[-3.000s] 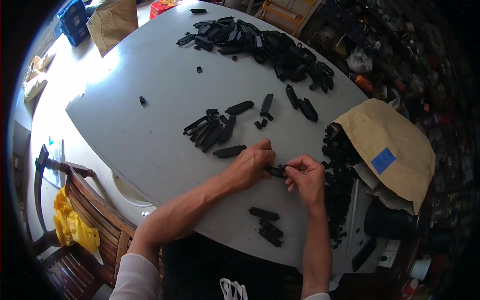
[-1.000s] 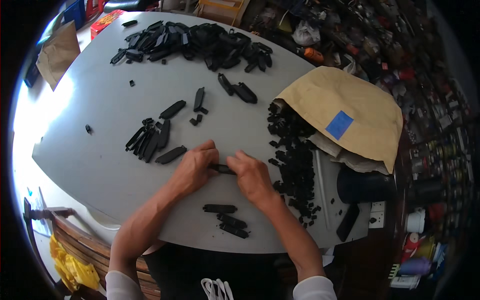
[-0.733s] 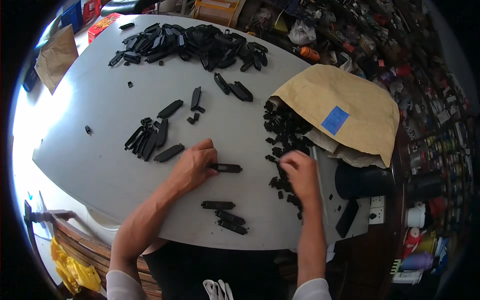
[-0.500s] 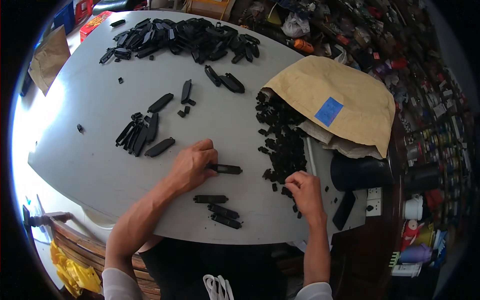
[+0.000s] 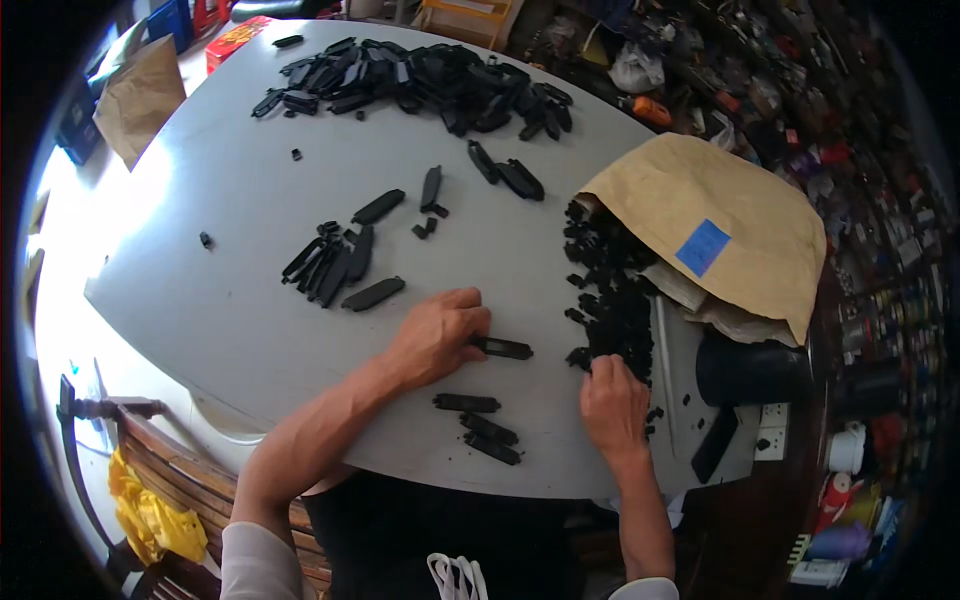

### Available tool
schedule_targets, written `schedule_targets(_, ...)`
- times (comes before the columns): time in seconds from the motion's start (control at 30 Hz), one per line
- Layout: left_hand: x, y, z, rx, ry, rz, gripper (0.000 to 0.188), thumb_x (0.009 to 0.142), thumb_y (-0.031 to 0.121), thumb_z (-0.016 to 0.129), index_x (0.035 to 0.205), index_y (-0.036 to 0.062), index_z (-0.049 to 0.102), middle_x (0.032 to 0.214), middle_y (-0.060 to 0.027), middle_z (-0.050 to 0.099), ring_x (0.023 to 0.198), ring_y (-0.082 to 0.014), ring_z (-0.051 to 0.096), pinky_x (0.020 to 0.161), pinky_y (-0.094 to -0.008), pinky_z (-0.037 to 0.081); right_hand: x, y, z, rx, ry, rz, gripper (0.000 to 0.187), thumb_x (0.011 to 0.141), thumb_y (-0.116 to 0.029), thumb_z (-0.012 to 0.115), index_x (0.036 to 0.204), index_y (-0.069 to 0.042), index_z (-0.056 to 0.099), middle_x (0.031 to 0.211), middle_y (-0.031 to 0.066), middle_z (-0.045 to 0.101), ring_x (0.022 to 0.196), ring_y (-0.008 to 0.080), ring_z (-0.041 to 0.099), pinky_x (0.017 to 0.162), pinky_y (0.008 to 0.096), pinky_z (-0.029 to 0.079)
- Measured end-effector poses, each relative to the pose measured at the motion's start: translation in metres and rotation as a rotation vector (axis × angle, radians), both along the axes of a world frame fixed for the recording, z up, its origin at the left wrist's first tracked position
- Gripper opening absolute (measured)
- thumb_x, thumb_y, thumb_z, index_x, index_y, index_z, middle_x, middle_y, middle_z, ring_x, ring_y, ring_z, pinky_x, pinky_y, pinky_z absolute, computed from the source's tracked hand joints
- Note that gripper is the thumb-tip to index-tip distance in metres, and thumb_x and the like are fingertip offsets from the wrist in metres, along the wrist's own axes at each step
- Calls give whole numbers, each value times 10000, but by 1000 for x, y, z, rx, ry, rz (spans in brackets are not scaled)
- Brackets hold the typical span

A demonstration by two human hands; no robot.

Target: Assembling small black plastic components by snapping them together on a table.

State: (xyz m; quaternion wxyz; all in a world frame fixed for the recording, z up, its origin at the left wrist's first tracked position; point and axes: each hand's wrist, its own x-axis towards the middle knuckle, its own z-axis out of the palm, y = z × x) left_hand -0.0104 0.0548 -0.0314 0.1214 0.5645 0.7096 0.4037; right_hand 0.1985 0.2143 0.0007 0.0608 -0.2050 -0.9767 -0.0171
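Note:
My left hand [image 5: 440,335] is closed around one end of a long black plastic strip [image 5: 505,348] with a slot in it, held level over the table. My right hand [image 5: 614,405] is at the near end of a heap of small black plastic parts [image 5: 615,310], its fingers bent together and touching the heap. What those fingertips hold, if anything, is hidden. Below the left hand, three similar black strips [image 5: 467,403] lie side by side near the table's front edge. A loose cluster of black strips [image 5: 330,268] lies to the left, beyond the left forearm.
A large pile of black strips [image 5: 420,80] covers the table's [image 5: 220,300] far side. The small parts spill from a brown paper bag [image 5: 740,230] at the right. Nearby are a black cylinder [image 5: 745,368] and a flat black phone-like slab [image 5: 714,444]. Cluttered shelves [image 5: 850,250] stand beyond.
The whole view has shifted, so the table appears farther right. Against the heap, my right hand has moved left along its near end. My left hand keeps hold of the strip.

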Motion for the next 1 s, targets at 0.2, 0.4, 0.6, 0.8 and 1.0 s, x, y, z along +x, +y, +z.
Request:
schedule_targets(0.2,-1,-1,-1,33,-39,11,291,591,72,776,771,42,549,825,-85,512,827,-294,542,672,-386,450,-48,-23,15,-777,368,-69,50,846,18,538,891,20,559,754,64,566,549,133,565,486,275,481)
schedule_targets(0.4,-2,-1,-4,67,-105,38,290,573,42,767,749,28,537,833,-102,514,840,-310,539,690,-398,444,-88,-33,7,-1250,202,-138,54,847,38,547,875,10,585,687,33,581,517,65,536,446,205,477)
schedule_targets(0.6,-1,0,-6,86,-128,36,285,546,1,748,727,11,528,836,-121,520,845,-334,539,700,-420,436,-104,-40,9,-1231,144,-166,82,822,27,587,766,-26,562,602,17,575,453,52,511,379,198,432)
schedule_targets(0.8,-2,1,-12,130,-79,35,278,549,27,739,733,18,530,800,-98,504,800,-302,531,653,-393,440,-111,-42,13,-1147,113,-205,84,817,14,578,748,-12,538,610,15,567,464,53,497,387,220,400)
schedule_targets(1.0,-1,3,-10,132,-72,37,272,548,22,735,726,18,529,798,-95,504,794,-299,529,650,-393,439,-106,-38,-2,-770,229,43,107,798,33,594,719,-9,535,560,28,557,439,64,488,381,224,386)
